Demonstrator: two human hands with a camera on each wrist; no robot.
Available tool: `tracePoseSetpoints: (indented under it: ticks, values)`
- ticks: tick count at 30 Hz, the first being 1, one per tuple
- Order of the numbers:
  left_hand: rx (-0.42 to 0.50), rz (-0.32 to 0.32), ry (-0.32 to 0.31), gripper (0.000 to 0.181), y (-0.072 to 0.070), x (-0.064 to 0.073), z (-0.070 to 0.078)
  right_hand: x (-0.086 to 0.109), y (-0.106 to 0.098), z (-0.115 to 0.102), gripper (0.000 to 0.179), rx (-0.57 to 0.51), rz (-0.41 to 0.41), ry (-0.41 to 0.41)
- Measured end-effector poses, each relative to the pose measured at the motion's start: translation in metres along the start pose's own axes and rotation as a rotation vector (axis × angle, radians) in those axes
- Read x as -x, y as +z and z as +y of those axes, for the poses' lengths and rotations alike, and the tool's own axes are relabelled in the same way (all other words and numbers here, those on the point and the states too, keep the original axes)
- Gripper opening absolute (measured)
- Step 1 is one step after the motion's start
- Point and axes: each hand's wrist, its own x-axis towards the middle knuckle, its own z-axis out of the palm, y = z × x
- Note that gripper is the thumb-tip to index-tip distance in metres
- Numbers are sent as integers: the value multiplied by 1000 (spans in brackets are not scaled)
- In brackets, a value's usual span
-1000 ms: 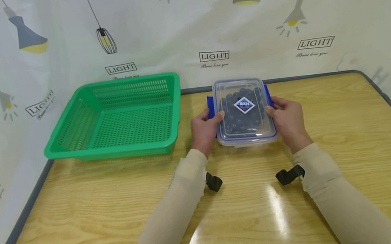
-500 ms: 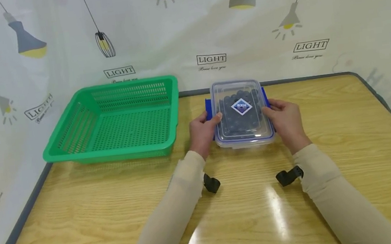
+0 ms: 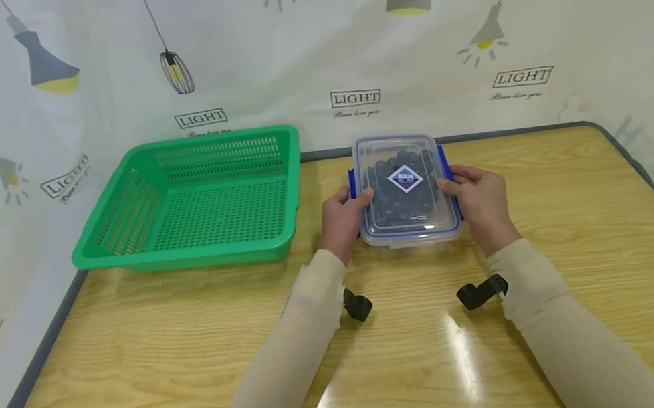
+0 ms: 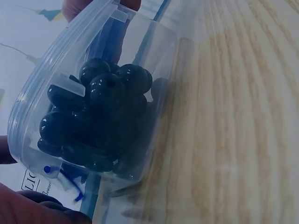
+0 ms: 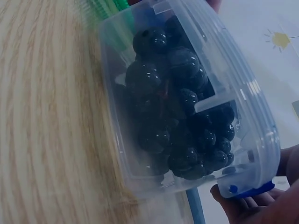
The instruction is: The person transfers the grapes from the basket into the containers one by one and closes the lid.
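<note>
A clear plastic food container (image 3: 410, 215) with a blue-edged lid and a BXH sticker sits lid up toward the back of the table. Dark round fruit (image 4: 103, 112) fills much of it, piled against its wall in both wrist views. My left hand (image 3: 344, 222) grips the left side, thumb on the lid's edge, fingers at the blue latch (image 3: 352, 184). On the opposite side my right hand (image 3: 484, 203) holds on the same way, its fingers by the right latch (image 5: 254, 190). The front tabs of the container are clear, and its underside is hidden.
A green plastic basket (image 3: 187, 253) with slotted walls and nothing in it stands to the left of the container. The wooden table (image 3: 417, 355) ends at a grey edge against a white lamp-print curtain (image 3: 263, 70). Black wrist devices (image 3: 358, 305) sit at both sleeves.
The left latch shows narrower beside the container, swung a little inward under my left fingers. Both hands keep their hold; otherwise the view has only shifted slightly.
</note>
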Motion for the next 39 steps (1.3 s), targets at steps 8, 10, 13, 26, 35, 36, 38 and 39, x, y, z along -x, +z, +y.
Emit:
tracePoseSetpoints:
  ticks: [8,10,13,26,35,36,38,39]
  values:
    - [-45,22,-1,62,3,1,3,0,2,-2,47,44,9,-21]
    - [-34,16,-14,63,2,0,2,0,1,-2,47,52,-4,-25]
    - [-20,21,-39,69,-1,-1,0,0,-3,-2,47,68,-20,-32]
    - [112,58,-14,57,-1,-3,-7,2,-3,1,47,77,-51,-64]
    - [108,150,148,61,6,4,-4,2,-4,1,47,85,-58,-88]
    - [111,148,163,61,7,5,-4,2,-4,1,47,87,-61,-89]
    - [107,144,184,59,8,6,-4,2,-4,1,47,88,-63,-92]
    - [104,143,190,58,8,7,-4,2,-4,1,47,89,-65,-93]
